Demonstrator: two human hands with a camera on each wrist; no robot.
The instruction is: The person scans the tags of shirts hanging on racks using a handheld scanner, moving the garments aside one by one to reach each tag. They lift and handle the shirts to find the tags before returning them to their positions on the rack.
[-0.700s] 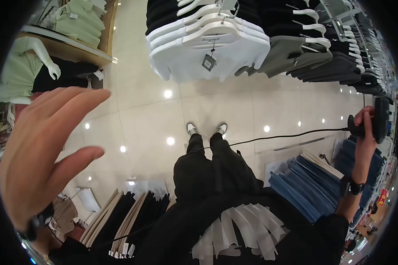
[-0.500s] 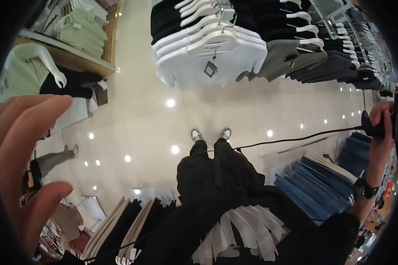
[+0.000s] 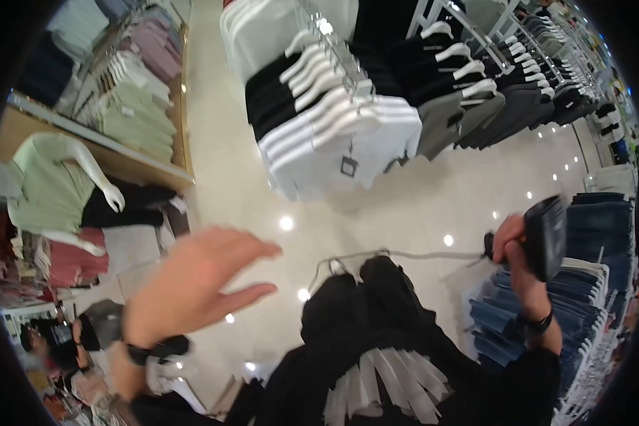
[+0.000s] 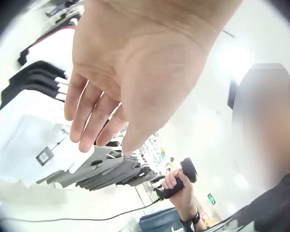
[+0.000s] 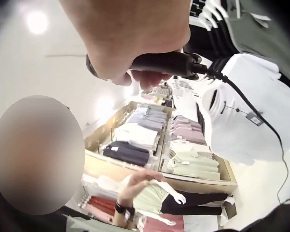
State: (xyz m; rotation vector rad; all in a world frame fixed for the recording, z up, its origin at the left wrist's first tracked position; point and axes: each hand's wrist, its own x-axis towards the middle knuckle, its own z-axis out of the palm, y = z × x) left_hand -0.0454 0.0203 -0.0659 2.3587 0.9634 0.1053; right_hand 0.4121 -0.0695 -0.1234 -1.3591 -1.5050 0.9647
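My right hand [image 3: 508,240] grips the handle of a black corded handheld device [image 3: 545,238] with a wide, flat head. Its exact kind cannot be told. In the right wrist view the dark handle [image 5: 159,64] crosses under the palm, with a black cable [image 5: 246,96] leaving its end. That cord sags across in front of my legs in the head view. My left hand [image 3: 199,277] is raised in the air at the left, fingers extended and thumb apart, holding nothing. Its bare palm [image 4: 130,72] fills the top of the left wrist view.
White tops [image 3: 312,167] with a dark tag [image 3: 348,167] hang on a rack ahead. Grey tops [image 3: 440,128] hang to their right. Jeans [image 3: 504,319] hang near my right arm. At the left stand a mannequin [image 3: 50,181] and shelves of folded clothes. Another person [image 3: 57,341] is behind, lower left.
My left hand has moved from the far left edge inward. The right hand has come inward with the black device. The head view has shifted, showing more of the racks ahead.
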